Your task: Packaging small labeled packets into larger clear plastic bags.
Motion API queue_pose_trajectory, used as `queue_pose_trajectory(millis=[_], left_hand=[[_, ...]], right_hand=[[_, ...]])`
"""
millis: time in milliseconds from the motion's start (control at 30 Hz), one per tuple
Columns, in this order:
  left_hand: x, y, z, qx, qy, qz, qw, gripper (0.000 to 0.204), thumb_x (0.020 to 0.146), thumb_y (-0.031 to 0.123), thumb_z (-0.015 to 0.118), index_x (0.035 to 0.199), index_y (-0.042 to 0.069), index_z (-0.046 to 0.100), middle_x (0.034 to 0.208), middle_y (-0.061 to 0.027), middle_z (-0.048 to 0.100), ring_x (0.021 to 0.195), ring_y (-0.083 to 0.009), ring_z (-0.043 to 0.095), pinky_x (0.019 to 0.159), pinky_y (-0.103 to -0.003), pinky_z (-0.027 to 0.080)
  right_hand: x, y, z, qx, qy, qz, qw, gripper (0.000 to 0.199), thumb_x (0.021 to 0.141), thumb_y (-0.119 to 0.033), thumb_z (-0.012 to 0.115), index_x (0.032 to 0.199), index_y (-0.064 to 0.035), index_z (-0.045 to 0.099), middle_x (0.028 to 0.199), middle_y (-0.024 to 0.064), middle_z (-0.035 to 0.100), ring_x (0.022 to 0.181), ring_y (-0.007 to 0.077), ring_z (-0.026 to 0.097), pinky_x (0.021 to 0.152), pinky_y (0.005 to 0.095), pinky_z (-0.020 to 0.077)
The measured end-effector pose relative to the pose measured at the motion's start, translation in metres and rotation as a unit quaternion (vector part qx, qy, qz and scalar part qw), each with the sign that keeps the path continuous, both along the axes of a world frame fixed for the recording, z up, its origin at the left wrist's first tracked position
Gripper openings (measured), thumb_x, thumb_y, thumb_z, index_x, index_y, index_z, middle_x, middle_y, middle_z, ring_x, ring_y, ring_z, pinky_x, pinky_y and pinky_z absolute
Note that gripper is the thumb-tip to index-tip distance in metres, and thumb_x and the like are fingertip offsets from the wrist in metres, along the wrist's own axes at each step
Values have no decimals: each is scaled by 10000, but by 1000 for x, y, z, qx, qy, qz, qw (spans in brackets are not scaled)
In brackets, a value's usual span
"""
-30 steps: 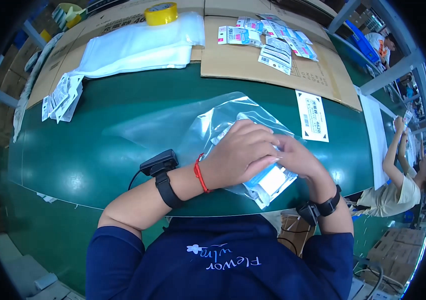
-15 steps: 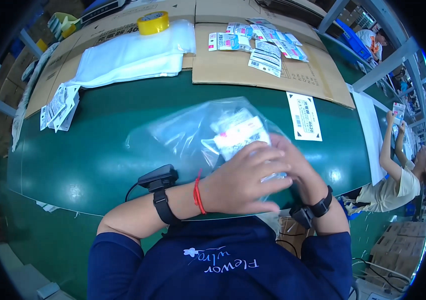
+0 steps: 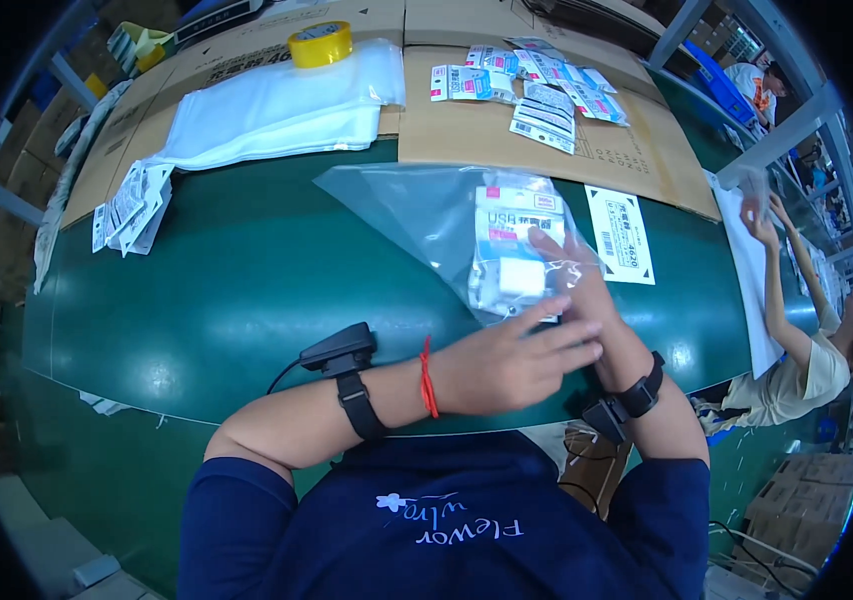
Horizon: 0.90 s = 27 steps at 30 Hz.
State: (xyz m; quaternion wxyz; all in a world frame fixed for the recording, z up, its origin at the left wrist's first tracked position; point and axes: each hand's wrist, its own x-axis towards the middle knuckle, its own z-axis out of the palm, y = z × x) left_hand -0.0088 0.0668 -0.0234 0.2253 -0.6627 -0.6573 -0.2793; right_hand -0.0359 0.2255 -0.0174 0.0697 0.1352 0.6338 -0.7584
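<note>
A clear plastic bag [image 3: 397,190] stretches over the middle of the green table, its pointed side toward the left. At its right part is a packet [image 3: 519,225] with a printed card and a small white block, which looks like a power adapter, in the lower half. My right hand [image 3: 575,270] is closed at the packet's right edge, a finger across its front; whether that hand is inside the bag or outside it, I cannot tell. Just below the packet, my left hand [image 3: 527,365] has its fingers apart and holds nothing. It partly overlaps my right wrist.
Several similar packets [image 3: 544,115] lie on cardboard [image 3: 447,140] at the back. Left of them are stacked clear bags [image 3: 277,115] with a yellow tape roll [image 3: 320,46] on top. Printed tags [image 3: 135,210] lie far left, a label sheet [image 3: 620,235] right. A co-worker [image 3: 797,340] works at the right.
The bag and packet have moved away from me, and the packet's front now faces up in view. My left hand has drawn away from the packet toward me.
</note>
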Motion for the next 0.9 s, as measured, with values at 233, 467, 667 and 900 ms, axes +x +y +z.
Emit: queue_pose_trajectory(millis=[233, 467, 667, 900], left_hand=[[27, 6, 0, 55, -9, -72, 996, 65, 759, 90, 604, 772, 50, 654, 1280, -99, 544, 1286, -276, 429, 1086, -513, 291], [33, 0, 6, 87, -15, -68, 994, 119, 758, 105, 597, 823, 34, 669, 1258, -106, 556, 1257, -271, 457, 1080, -488, 315], [46, 4, 7, 63, 5, -84, 994, 196, 742, 121, 590, 881, 9, 671, 1179, -109, 587, 1160, -251, 518, 1030, -448, 372], [75, 17, 20, 91, 46, -91, 991, 236, 744, 158, 564, 892, 0, 658, 1102, -107, 596, 1047, -241, 546, 932, -389, 412]], right_hand=[[-7, -18, -15, -108, 32, -29, 993, 419, 949, -289, 534, 1227, 22, 498, 1136, 95, 589, 1023, 167, 560, 882, 315, 453], [10, 1, 21, 67, -91, 142, 983, 443, 953, -280, 511, 1289, 3, 454, 1178, 88, 575, 1063, 168, 550, 903, 329, 450], [11, -15, 18, -22, -39, 169, 985, 484, 897, -154, 599, 1320, -12, 412, 1230, 99, 550, 1114, 182, 550, 908, 319, 482], [9, -60, -8, -137, 29, 96, 985, 495, 881, -116, 619, 1318, -12, 411, 1236, 92, 548, 1125, 178, 545, 911, 318, 487]])
